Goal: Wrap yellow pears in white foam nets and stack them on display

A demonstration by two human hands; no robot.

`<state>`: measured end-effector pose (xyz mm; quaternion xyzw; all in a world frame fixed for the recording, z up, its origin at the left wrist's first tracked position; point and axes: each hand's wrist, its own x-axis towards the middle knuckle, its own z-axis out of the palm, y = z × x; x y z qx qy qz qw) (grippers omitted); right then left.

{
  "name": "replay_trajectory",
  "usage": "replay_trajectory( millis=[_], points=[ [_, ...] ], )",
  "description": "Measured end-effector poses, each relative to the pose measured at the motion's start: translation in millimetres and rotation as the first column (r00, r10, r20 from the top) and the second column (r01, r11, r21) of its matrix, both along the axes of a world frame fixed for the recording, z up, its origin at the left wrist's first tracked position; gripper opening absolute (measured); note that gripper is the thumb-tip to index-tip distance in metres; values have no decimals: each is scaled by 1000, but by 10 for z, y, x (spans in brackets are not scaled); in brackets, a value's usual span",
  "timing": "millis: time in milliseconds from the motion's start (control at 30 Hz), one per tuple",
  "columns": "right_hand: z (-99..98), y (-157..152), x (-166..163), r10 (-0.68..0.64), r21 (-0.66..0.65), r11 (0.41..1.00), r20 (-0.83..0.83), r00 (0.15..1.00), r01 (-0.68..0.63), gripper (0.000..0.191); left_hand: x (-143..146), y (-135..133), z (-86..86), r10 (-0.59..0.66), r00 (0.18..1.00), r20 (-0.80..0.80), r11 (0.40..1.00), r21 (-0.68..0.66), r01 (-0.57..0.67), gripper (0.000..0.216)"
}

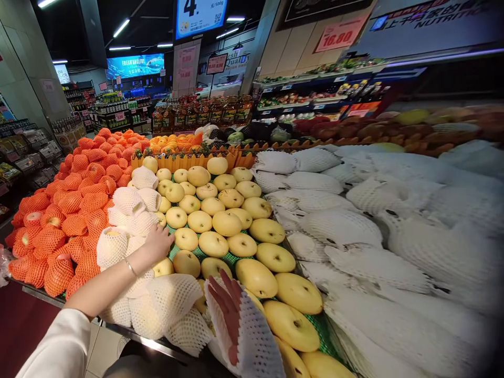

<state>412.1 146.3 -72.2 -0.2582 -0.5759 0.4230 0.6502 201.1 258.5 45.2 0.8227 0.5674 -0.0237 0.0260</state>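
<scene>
Foam net (pixel 260 336) encloses the spread right hand (pixel 229 310); left hand (pixel 158 244), beside pears (pixel 213 243), has unclear grip.

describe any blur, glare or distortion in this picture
Head view: white foam netting at right is smeared; mid-frame yellow fruit looks sharper; ceiling lights burn bright against darkness; left pillar leans, perhaps wide-lens distortion.

fruit in orange-red foam nets (pixel 82 197) heaped at left; loose oranges (pixel 170 142) beyond, beside low picket-style divider (pixel 181 161). behind: amber bottles (pixel 216 112) in rows, stocked produce shelves (pixel 300 107) at right, pink price sign (pixel 342 35) reading 16.80 above them, blue price screen (pixel 200 17) hung high, ceiling tube lights (pixel 121 28).
</scene>
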Motion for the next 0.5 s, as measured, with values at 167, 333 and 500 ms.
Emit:
replay_trajectory(
  millis=[167,333,500],
  points=[
    [10,-74,35,16,-114,993,82,997,-6,100,25,264,-355,-15,989,-150,997,-81,2,26],
    [-77,-99,72,25,-91,996,78,997,-17,96,-2,426,-501,-87,985,-149,987,-146,66,22],
    [-125,-88,29,3,-13,1000,149,989,-1,82,-72,539,-364,-193,981,8,956,-223,189,35]
  ],
)
